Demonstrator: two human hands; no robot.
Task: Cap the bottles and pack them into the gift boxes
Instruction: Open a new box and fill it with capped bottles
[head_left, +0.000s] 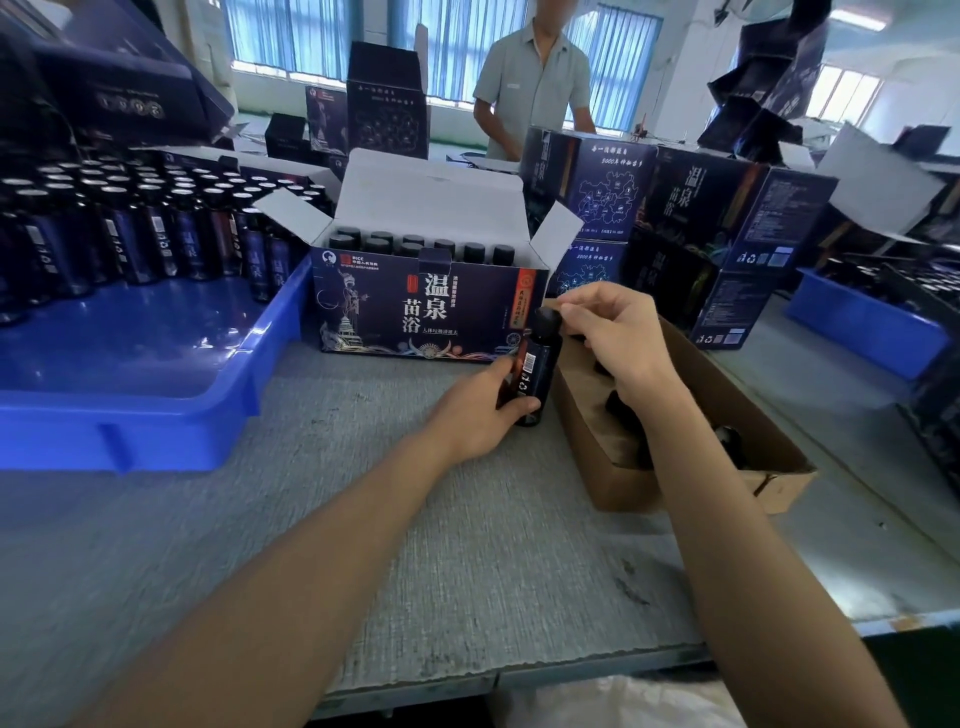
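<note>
A dark bottle (537, 366) with a barcode label stands upright on the grey table, just in front of the open gift box (431, 306). My left hand (480, 410) grips the bottle's lower body. My right hand (615, 332) pinches the black cap (546, 318) on the bottle's neck. Several capped bottles (415, 247) stand in rows inside the gift box, whose white flaps are folded up.
A blue tray (156, 374) at the left holds several uncapped bottles (130, 228). A brown cardboard box (675, 415) with black caps lies at the right. Closed gift boxes (701, 234) are stacked behind; a second blue tray (872, 322) sits far right. A person stands across the table.
</note>
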